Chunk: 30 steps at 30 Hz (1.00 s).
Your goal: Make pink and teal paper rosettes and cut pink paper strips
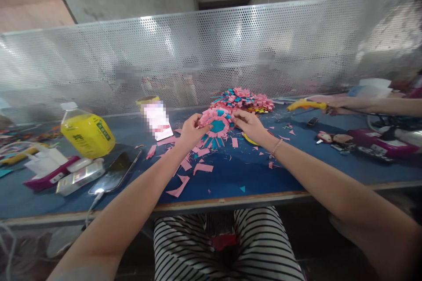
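Note:
Between my two hands is a round pink and blue paper rosette (216, 125), with a blue centre, a ring of pink folds and blue strips fanning out below. My left hand (194, 131) pinches its left edge, thumb on the front. On the opposite edge, my right hand (249, 126) has its fingers closed on the pink folds. A pile of similar pink and blue paper pieces (242, 98) lies just behind the rosette. Pink paper scraps (203, 167) are scattered on the blue tabletop (237, 175) below and around my hands.
At left stand a bottle of yellow drink (89, 131), a purple tissue pack (49, 175), a small box (81, 178) and a charging phone (115, 171). A lit phone (157, 120) leans upright. At right, another person's hand (336, 106) holds a yellow glue gun (305, 104). A perforated metal screen (211, 48) runs behind.

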### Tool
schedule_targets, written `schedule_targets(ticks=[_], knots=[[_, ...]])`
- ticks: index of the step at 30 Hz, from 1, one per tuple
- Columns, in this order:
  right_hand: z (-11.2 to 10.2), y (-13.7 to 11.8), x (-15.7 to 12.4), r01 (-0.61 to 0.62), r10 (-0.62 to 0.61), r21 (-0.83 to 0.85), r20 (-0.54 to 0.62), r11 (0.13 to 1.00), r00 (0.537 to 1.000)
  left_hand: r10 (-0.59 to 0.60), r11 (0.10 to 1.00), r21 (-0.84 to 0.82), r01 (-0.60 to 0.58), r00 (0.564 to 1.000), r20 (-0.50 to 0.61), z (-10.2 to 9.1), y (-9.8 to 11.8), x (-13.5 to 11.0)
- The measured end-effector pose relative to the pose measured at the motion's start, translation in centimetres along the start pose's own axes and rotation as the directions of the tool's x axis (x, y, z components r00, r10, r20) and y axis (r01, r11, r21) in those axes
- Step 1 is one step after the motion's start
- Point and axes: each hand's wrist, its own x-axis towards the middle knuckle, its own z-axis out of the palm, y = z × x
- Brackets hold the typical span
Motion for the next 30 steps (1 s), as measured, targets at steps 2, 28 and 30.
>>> schedule_targets(ticks=[2, 28, 30], knots=[[0.1, 0.2, -0.1, 0.040, -0.041, -0.054, -0.023, 0.998, 0.999, 0.023, 0.999, 0.029, -0.022, 0.999, -0.028, 0.0, 0.1, -0.1], [-1.2, -0.2, -0.8, 0.603, -0.616, -0.543, 0.188, 0.584, 0.765, 0.837, 0.523, 0.375, -0.765, 0.545, -0.055, -0.9, 0.2, -0.1], [-1.1, -0.2, -0.8, 0.603, -0.613, -0.544, 0.191, 0.584, 0.767, 0.838, 0.520, 0.381, -0.764, 0.544, -0.053, -0.9, 0.2, -0.2]])
